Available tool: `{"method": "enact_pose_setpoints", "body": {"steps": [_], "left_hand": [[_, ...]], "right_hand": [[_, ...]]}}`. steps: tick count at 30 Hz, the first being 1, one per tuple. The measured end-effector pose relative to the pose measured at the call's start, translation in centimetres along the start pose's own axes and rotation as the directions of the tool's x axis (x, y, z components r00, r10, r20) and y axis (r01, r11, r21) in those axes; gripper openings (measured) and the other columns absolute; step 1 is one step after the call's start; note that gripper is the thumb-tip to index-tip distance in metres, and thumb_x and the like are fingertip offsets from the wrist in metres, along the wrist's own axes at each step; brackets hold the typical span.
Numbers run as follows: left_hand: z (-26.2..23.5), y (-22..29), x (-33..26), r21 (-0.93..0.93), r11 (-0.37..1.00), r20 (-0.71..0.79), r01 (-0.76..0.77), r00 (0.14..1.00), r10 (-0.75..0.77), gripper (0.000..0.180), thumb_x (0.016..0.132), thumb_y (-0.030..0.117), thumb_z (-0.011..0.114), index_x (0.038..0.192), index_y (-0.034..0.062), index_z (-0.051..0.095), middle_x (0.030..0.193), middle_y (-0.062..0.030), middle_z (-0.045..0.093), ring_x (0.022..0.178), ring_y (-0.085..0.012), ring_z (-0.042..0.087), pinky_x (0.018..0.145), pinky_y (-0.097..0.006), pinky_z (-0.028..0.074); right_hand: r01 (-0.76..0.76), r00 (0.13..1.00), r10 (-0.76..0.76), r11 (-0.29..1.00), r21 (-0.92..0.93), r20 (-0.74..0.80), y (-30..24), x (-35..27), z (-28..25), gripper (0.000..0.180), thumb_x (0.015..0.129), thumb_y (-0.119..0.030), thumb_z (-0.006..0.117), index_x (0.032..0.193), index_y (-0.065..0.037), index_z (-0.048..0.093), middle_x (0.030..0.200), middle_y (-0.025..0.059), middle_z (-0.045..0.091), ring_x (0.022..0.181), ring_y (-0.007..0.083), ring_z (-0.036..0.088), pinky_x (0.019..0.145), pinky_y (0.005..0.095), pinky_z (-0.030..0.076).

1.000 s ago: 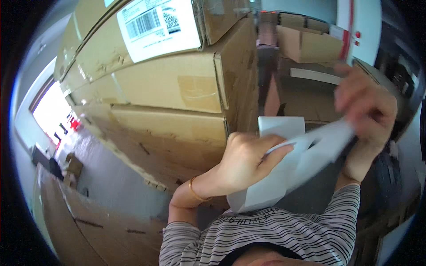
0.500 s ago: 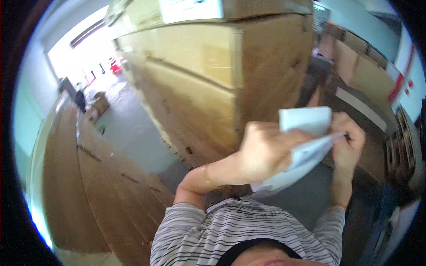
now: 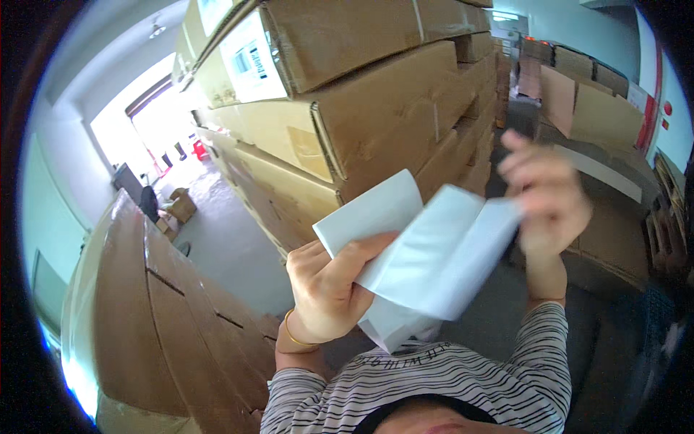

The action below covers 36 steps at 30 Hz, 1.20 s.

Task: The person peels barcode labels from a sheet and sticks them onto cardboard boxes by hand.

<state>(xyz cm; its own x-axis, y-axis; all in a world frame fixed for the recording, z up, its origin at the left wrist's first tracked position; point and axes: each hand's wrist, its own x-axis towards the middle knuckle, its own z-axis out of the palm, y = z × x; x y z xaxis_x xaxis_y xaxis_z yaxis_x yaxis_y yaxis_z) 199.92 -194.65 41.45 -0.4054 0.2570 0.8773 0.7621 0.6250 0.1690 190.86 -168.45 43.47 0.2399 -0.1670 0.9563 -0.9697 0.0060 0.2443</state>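
Note:
A white, folded strip of paper sheets (image 3: 441, 253) is in front of my chest, and a crease runs down its right part. My left hand (image 3: 325, 282) is closed around its left side, thumb on top; a folded flap stands up above the thumb. Lower layers of the paper hang beneath the hand. My right hand (image 3: 549, 192) is by the strip's right edge, smeared by motion; I cannot tell whether its fingers grip the paper. Behind the paper rises a tall stack of brown cardboard boxes (image 3: 390, 101), with a white label (image 3: 251, 65) on one corner.
Wrapped flat cartons (image 3: 123, 289) stand along the left. A grey floor aisle (image 3: 217, 210) runs toward a bright doorway (image 3: 155, 123), with a small open box (image 3: 181, 205) beside it. More cardboard (image 3: 600, 116) fills the right side.
My left hand has moved left and turned, and the paper strip is spread out wider. My right hand's fingers have come up from the paper's edge. The view has shifted toward the box stack's corner.

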Motion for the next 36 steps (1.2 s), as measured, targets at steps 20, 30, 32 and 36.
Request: {"method": "enact_pose_setpoints", "body": {"steps": [20, 30, 32, 36], "left_hand": [[-2.2, -1.1, 11.7, 0.345, 0.734, 0.450, -0.585, 0.790, 0.417, 0.025, 0.064, 0.007, 0.076, 0.087, 0.0163, 0.077, 0.071, 0.0019, 0.071, 0.068, -0.0199, 0.070, 0.121, -0.067, 0.017], [-2.1, -3.2, 13.5, 0.282, 0.803, 0.378, -0.525, 0.830, 0.410, 0.029, 0.063, -0.001, 0.071, 0.085, 0.0174, 0.076, 0.058, 0.0000, 0.063, 0.059, -0.0210, 0.065, 0.123, -0.063, 0.013], [-1.9, -3.4, 13.7, 0.290, 0.824, 0.369, -0.487, 0.851, 0.373, 0.029, 0.064, -0.002, 0.070, 0.084, 0.0172, 0.076, 0.058, -0.0005, 0.063, 0.060, -0.0214, 0.065, 0.123, -0.063, 0.012], [-1.7, -3.4, 13.7, 0.303, 0.822, 0.377, -0.482, 0.853, 0.361, 0.027, 0.066, -0.002, 0.069, 0.083, 0.0166, 0.076, 0.058, -0.0015, 0.063, 0.059, -0.0218, 0.065, 0.123, -0.062, 0.012]], "right_hand": [[-0.388, 0.901, 0.425, 0.699, 0.601, 0.088, 17.8, 10.1, 8.5, 0.026, 0.096, -0.005, 0.067, 0.115, -0.006, 0.049, 0.098, 0.0045, 0.071, 0.089, 0.0091, 0.065, 0.077, 0.0229, 0.051], [-0.367, 0.918, 0.390, 0.769, 0.523, 0.069, 17.5, 10.5, 9.1, 0.027, 0.095, -0.004, 0.067, 0.114, -0.003, 0.048, 0.095, 0.0057, 0.070, 0.086, 0.0091, 0.066, 0.074, 0.0219, 0.052], [-0.353, 0.924, 0.377, 0.785, 0.509, 0.061, 17.5, 10.5, 9.1, 0.026, 0.096, -0.004, 0.067, 0.114, -0.003, 0.048, 0.095, 0.0059, 0.070, 0.086, 0.0093, 0.066, 0.074, 0.0221, 0.052], [-0.372, 0.914, 0.403, 0.798, 0.475, 0.040, 17.0, 10.6, 9.1, 0.028, 0.094, -0.004, 0.069, 0.113, -0.003, 0.048, 0.096, 0.0065, 0.071, 0.086, 0.0096, 0.066, 0.073, 0.0223, 0.052]]}}
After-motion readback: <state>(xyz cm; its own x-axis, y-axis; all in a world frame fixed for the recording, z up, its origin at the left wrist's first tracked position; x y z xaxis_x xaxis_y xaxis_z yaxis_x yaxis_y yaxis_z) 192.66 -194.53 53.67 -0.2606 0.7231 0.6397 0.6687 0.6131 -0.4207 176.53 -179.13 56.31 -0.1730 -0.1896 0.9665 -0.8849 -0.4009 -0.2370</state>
